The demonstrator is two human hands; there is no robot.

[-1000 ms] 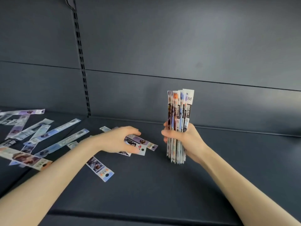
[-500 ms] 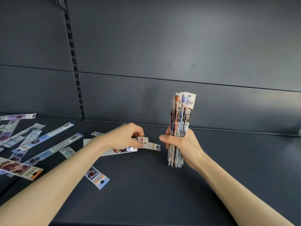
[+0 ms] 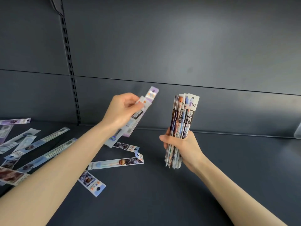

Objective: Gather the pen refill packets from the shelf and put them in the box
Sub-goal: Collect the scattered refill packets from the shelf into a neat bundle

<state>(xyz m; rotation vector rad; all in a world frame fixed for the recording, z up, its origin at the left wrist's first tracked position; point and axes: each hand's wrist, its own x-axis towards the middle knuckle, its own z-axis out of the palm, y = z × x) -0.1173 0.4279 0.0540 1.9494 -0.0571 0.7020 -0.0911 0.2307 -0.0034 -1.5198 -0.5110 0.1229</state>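
Head view: a person is facing a dark grey shelf (image 3: 211, 185) and looking down at both bare hands. The right hand (image 3: 180, 144) is gripping an upright bundle (image 3: 184, 115) of pen refill packets around its lower half, with the fingers wrapped tightly round it. The left hand (image 3: 123, 110), to the left of the bundle and apart from it, is pinching a few picked-up packets (image 3: 138, 115) between thumb and fingers. It is holding them clear of the shelf, tilted so their tops are leaning right towards the bundle.

Three loose packets (image 3: 117, 163) are lying flat on the shelf, below the left hand and nearer the camera. A wider scatter of packets (image 3: 40, 144) is lying along the left edge. The box is not showing anywhere in view.

The gathering step appears to be under way and only partly done, since many packets are waiting on the shelf. The next move probably calls for standing the tilted packets upright against the bundle. The right hand would be loosening its fingers just enough to take them in without spilling the rest. Boxing looks to be coming later.
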